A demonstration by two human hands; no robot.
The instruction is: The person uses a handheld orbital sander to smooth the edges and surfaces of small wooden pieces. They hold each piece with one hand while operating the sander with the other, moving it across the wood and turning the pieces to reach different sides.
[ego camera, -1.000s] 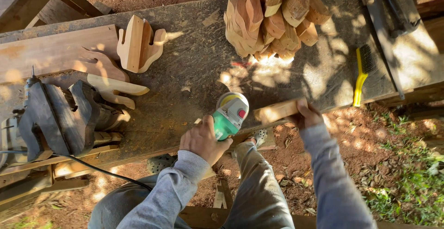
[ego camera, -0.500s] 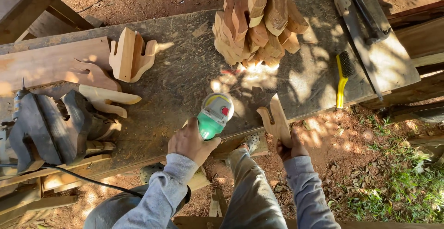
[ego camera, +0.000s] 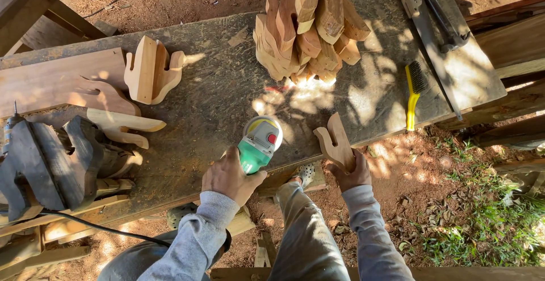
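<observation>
My left hand [ego camera: 231,176] grips a green and white angle grinder [ego camera: 258,142] over the front part of the dark workbench [ego camera: 216,88]. My right hand [ego camera: 352,172] holds a forked wooden cut-out piece [ego camera: 336,141] upright at the bench's front edge, a short gap to the right of the grinder. The grinder's black cord [ego camera: 108,230] trails down to the left below the bench.
A tall stack of similar wooden pieces [ego camera: 309,28] stands at the back centre. More cut-outs [ego camera: 150,68] lie at the left with a dark vise [ego camera: 51,162]. A yellow-handled wire brush [ego camera: 413,93] and a metal tool [ego camera: 437,25] lie at the right. Red soil and grass are below.
My right hand has turned the wooden piece from lying across the bench edge to standing upright. The grinder has stayed near the front edge, and the view has shifted.
</observation>
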